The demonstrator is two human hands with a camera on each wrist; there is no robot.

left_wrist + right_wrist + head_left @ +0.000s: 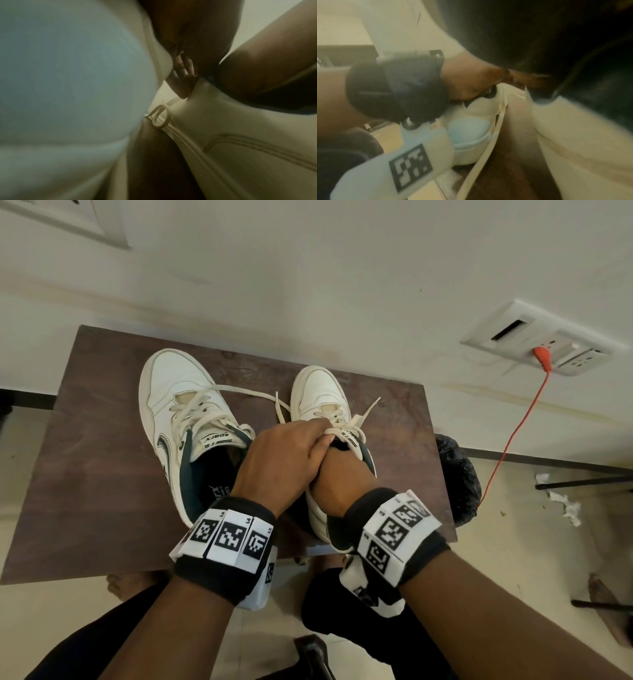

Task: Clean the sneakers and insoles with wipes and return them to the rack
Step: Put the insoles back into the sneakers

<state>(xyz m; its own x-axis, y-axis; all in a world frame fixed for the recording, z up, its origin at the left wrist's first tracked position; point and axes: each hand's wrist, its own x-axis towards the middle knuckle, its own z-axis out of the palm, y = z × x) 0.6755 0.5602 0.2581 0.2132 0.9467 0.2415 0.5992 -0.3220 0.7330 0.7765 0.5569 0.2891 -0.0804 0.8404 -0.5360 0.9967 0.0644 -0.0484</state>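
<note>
Two white sneakers with dark lining stand side by side on a brown table (85, 474), toes pointing away from me. The left sneaker (178, 392) lies untouched, its laces loose. My left hand (317, 433) curls over the tongue and laces of the right sneaker (320, 388) and grips them. My right hand (337, 474) reaches down into that shoe's opening, so its fingers are hidden inside. The left wrist view shows fingers (181, 75) between the two shoes and a lace loop (163, 117). In the right wrist view the shoe's inside is dark. No wipe or insole shows.
A black bag (457, 477) sits just off the table's right edge. An orange cable (513, 436) hangs from a wall socket (534, 344) at the right. Crumpled white tissue (565, 505) lies on the floor near thin black legs. My knees are under the table's near edge.
</note>
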